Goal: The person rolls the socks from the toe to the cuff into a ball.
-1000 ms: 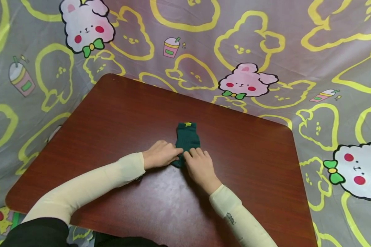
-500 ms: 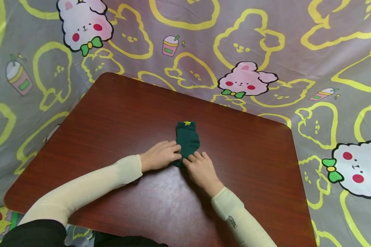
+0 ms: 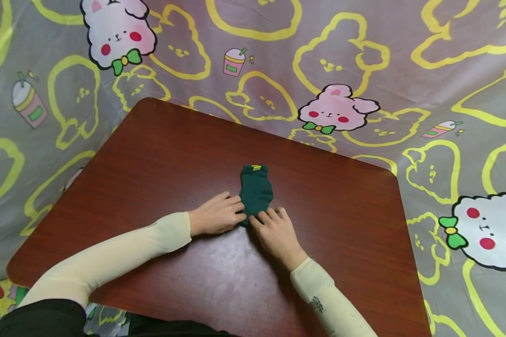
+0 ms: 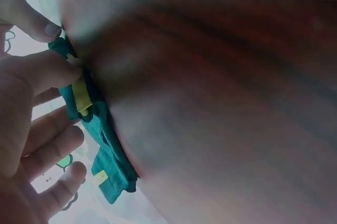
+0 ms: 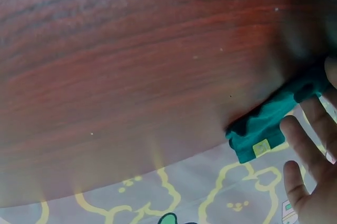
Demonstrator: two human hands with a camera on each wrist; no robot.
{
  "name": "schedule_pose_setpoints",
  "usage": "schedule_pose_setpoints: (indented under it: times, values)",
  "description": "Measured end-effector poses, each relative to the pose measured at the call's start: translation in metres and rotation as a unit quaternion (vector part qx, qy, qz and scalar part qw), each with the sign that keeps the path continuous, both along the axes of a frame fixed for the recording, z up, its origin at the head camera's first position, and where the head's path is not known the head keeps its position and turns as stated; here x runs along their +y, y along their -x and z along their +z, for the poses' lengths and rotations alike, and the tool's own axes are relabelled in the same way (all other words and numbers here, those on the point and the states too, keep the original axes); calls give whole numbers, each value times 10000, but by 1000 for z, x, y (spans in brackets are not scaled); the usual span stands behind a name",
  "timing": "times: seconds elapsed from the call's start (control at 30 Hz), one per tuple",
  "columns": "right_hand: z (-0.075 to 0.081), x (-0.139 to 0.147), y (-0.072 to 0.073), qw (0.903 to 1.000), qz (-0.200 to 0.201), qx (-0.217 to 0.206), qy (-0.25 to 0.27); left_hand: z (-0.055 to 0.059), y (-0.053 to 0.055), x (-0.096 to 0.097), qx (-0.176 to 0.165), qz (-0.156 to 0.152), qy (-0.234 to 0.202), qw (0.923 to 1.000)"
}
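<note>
A dark green sock (image 3: 256, 189) lies flat near the middle of the table, a small yellow tag (image 3: 256, 167) at its far end. My left hand (image 3: 217, 214) pinches the sock's near left edge between thumb and fingers; its other fingers are spread. In the left wrist view a yellow strip (image 4: 81, 97) shows on the cloth beside the thumb. At the near right edge, my right hand (image 3: 276, 234) holds the sock with thumb and index finger. Both hands' fingertips almost meet. They partly cover the near end of the sock.
The brown wooden table (image 3: 173, 154) has rounded corners and extends around the sock on all sides. A grey curtain (image 3: 270, 61) printed with cartoon animals hangs behind and beside it.
Both hands have shifted slightly toward the near end of the sock, uncovering more of its middle. The left hand's fingers have spread a little. The sock has stayed almost in place.
</note>
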State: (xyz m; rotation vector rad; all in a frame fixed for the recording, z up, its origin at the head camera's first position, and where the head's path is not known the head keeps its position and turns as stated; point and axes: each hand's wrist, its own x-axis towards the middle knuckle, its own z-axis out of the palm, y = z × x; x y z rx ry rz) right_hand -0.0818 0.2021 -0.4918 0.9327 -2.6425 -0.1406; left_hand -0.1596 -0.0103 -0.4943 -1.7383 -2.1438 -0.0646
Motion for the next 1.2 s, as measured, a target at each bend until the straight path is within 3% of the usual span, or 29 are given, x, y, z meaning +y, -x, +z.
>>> schedule_pose_setpoints:
  times: [0.23, 0.6, 1.0, 1.2]
  values:
    - [-3, -1, 2, 9998, -22, 119, 153, 0, 2, 2, -359, 26, -230, 9991]
    - [-6, -5, 6, 9990, -297, 258, 207, 2, 3, 3, -875, 339, -86, 9956]
    - [2, -6, 9, 9917, -818, -440, 883, 3, 7, 2, -1588, 586, -511, 9842]
    - [6, -7, 14, 9831, -1038, -750, 1311, 3, 10, 4, -1390, 576, -804, 9853]
